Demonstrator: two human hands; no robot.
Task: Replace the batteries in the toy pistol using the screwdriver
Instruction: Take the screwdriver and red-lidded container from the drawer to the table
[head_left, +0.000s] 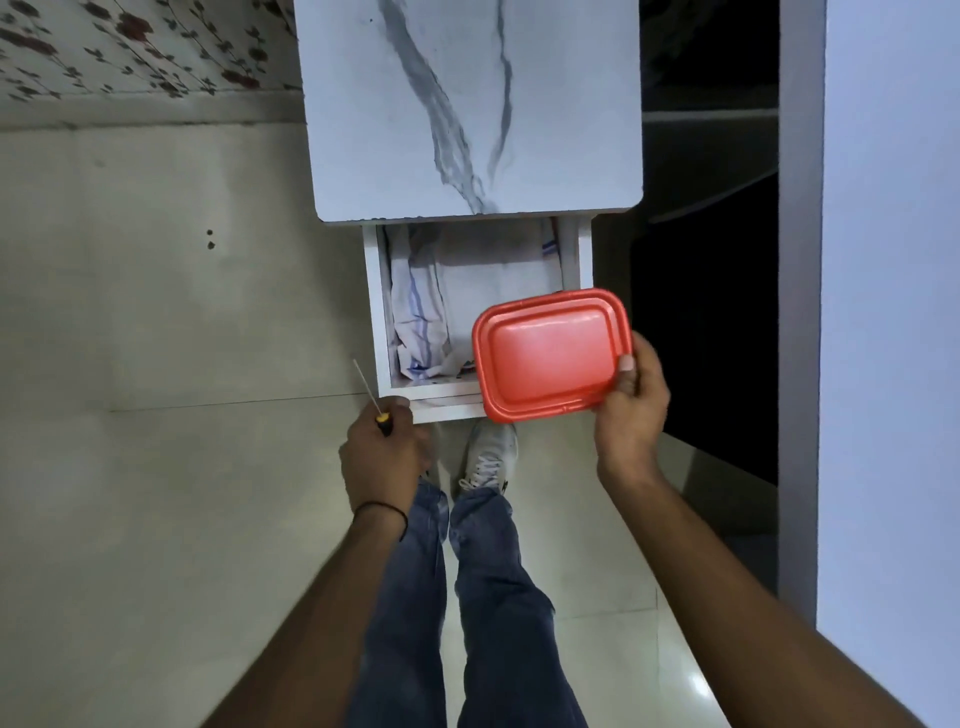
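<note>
Far left: pale tiled floor (156, 322), bare and open up to a floral-patterned wall (130, 47). Left of centre: the left hand (382, 457), a dark band at its wrist, closed around the black-and-yellow handle of the screwdriver (370, 389); the thin shaft points up and left, just beside the front left corner of the open drawer (375, 312). Centre: a small white table with a marble-veined top (467, 104); the drawer beneath is pulled out toward the person and holds folded white cloth (431, 296) with blue stripes. Below it, jeans and a white shoe (488, 457) on the floor. Right of centre: the right hand (631, 410) grips a red lidded container (550, 353) by its right edge, thumb on top, held above the drawer's front right corner. Right: dark shelving (706, 156), then a pale wall panel (893, 312). The toy pistol is not visible.
</note>
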